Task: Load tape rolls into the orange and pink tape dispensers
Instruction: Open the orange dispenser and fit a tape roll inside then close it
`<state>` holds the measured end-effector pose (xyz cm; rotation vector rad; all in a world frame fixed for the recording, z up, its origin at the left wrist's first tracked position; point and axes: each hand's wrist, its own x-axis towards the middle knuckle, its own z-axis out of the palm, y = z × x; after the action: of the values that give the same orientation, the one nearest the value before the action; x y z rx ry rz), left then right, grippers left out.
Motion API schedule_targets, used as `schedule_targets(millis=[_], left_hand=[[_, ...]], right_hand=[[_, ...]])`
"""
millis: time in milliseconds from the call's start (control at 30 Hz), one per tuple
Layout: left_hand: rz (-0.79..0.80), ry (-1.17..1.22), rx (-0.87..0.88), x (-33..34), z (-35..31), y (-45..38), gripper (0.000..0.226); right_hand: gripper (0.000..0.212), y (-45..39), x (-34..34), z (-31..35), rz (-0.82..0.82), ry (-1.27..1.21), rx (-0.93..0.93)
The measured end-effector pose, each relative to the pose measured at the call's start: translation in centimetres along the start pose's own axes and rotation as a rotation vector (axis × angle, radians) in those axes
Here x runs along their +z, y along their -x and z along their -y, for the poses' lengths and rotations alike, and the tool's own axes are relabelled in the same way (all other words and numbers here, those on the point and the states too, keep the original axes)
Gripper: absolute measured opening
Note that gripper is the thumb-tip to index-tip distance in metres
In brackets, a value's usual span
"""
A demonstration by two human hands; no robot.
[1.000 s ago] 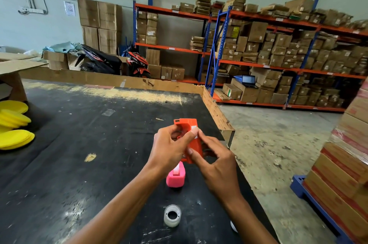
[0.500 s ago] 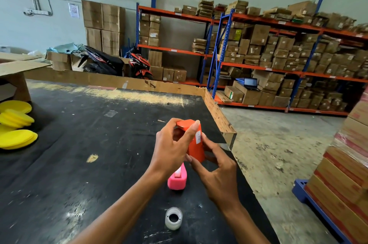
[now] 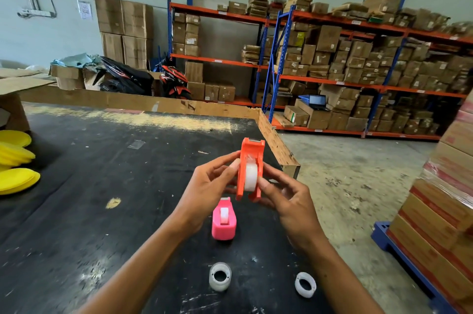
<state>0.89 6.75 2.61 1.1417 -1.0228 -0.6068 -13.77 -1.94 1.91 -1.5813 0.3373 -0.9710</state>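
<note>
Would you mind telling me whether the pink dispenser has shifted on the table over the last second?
No; the pink dispenser sits just beyond the tape roll.

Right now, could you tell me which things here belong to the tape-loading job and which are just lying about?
Job:
- orange dispenser, roll inside, held by left hand and right hand
- pink dispenser, roll inside
- two loose rolls

Lying about:
- yellow discs
- shelved boxes
</note>
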Motion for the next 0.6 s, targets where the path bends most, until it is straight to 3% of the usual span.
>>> schedule_targets(millis=[167, 433, 600], left_hand=[[-0.033, 0.018, -0.008, 0.4, 0.6, 0.3, 0.046], [-0.012, -0.009, -0.017, 0.4, 0.9, 0.7, 0.038], [-0.010, -0.030, 0.012, 0.2, 0.6, 0.7, 0.045]], right_hand=[[0.041, 0.0, -0.1, 0.1, 0.018, 0.024, 0.000], [0.050, -0.1, -0.2, 0.5, 0.148, 0.235, -0.022], [0.059, -1.0, -0.1, 1.2, 0.128, 0.273, -0.005]])
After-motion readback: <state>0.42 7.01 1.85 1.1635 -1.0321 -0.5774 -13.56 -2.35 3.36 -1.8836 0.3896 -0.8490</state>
